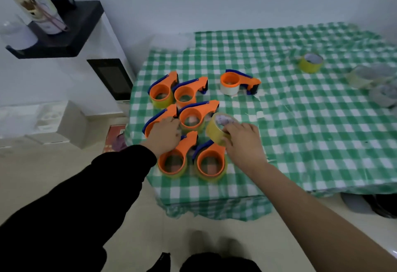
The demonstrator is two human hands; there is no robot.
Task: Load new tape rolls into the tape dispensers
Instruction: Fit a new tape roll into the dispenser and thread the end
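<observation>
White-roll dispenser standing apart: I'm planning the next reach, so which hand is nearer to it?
Right. The right hand, holding a yellow tape roll, is on the near side of the white-roll dispenser; the left hand rests on an orange dispenser farther to the left.

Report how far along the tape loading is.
Done: several dispensers carry rolls, like the near-right dispenser and the white-tape dispenser. In hand: the left hand grips the left-edge dispenser, the right hand holds a yellow roll. Left: loose rolls wait at the far right, including a spare yellow roll.
</observation>
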